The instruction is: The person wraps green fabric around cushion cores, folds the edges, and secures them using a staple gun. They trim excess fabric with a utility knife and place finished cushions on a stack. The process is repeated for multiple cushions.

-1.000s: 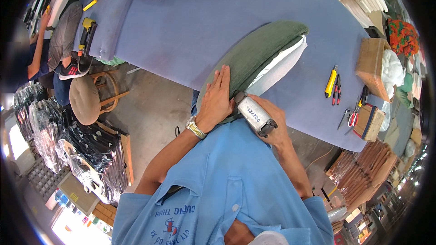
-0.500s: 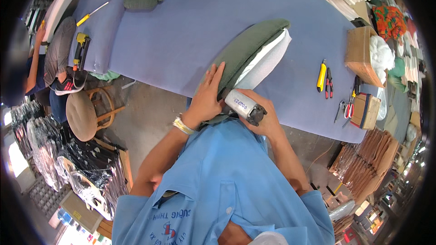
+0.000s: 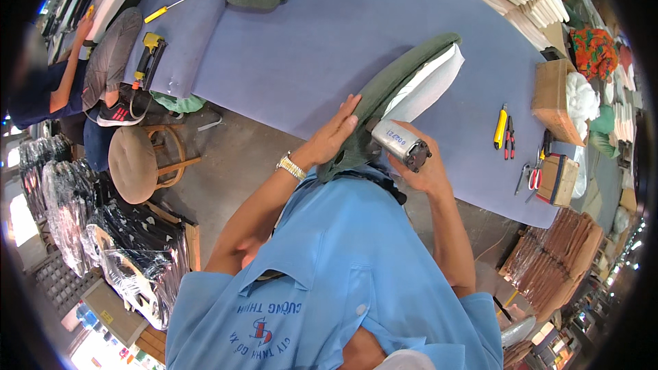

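Note:
A curved dark green fabric-covered cushion (image 3: 384, 82) with a white inner face (image 3: 428, 85) stands on its edge, reaching from my body over the table's near edge. My left hand (image 3: 332, 138) rests along its green side, fingers stretched out and close together; the thumb is hidden. A shiny metal watch band circles that wrist. My right hand (image 3: 428, 171) is wrapped round a silver pneumatic staple gun (image 3: 397, 142) with a black end cap. The tool's nose is close against the cushion's near part, but contact cannot be made out. Below it, the cushion's lower end hangs by my blue shirt.
On the blue-covered table (image 3: 308, 41) lie a yellow cutter (image 3: 501, 129), pliers (image 3: 509, 142), scissors (image 3: 534, 177), a screwdriver (image 3: 157, 14) and another staple gun (image 3: 148, 58). A cardboard box (image 3: 552, 99) stands right. A round stool (image 3: 132, 164) and a seated person (image 3: 55, 85) are left.
The whole view has shifted, moving the table and tools rightward in the picture. My left fingers have drawn closer together, and the gap between that hand and the staple gun has widened.

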A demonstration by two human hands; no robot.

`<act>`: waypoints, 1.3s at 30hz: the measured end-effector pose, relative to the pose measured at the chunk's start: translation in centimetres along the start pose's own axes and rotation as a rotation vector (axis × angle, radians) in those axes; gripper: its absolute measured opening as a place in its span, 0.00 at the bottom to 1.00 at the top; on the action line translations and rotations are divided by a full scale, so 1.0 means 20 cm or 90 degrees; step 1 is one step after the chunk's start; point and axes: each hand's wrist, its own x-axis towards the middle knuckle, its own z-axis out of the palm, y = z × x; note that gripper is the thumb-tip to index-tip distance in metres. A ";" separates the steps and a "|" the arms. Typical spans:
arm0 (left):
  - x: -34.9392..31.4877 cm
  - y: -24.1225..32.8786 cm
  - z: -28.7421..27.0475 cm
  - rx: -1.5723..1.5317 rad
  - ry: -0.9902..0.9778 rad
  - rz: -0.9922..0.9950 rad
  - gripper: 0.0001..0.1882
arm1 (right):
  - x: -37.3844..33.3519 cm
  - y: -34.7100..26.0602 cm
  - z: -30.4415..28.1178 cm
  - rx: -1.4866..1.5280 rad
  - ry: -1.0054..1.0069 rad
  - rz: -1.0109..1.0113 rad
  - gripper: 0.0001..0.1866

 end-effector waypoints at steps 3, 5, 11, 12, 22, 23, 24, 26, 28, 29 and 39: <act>-0.02 0.03 0.00 0.110 0.005 0.033 0.43 | 0.02 0.01 0.02 -0.013 0.008 -0.013 0.32; -0.05 0.07 0.01 0.162 0.004 0.026 0.47 | -0.01 0.04 0.05 -0.004 0.019 -0.022 0.33; -0.07 0.16 0.02 0.257 0.060 -0.036 0.49 | -0.03 0.03 0.11 -0.038 0.065 -0.029 0.35; -0.07 0.17 0.02 0.272 0.063 -0.041 0.48 | -0.03 0.03 0.11 -0.041 0.058 -0.006 0.35; -0.09 0.20 0.07 0.284 0.082 -0.081 0.48 | -0.04 -0.01 0.04 -0.023 -0.029 0.061 0.38; -0.09 0.19 0.08 0.291 0.084 -0.073 0.48 | -0.03 -0.02 0.04 -0.021 -0.042 0.067 0.37; -0.10 0.18 0.10 0.299 0.086 -0.065 0.49 | -0.02 -0.04 0.03 -0.018 -0.055 0.074 0.36; -0.10 0.18 0.12 0.295 0.095 -0.060 0.49 | -0.02 -0.07 0.04 -0.026 -0.055 0.130 0.35; -0.06 0.17 0.11 0.277 0.118 -0.058 0.49 | -0.01 -0.09 0.08 -0.053 -0.029 0.218 0.33; -0.07 0.17 0.12 0.277 0.117 -0.065 0.49 | -0.03 -0.05 0.10 -0.038 0.012 0.140 0.33; -0.08 0.19 0.16 0.295 0.102 -0.055 0.50 | -0.13 0.01 0.05 -0.051 0.001 0.041 0.40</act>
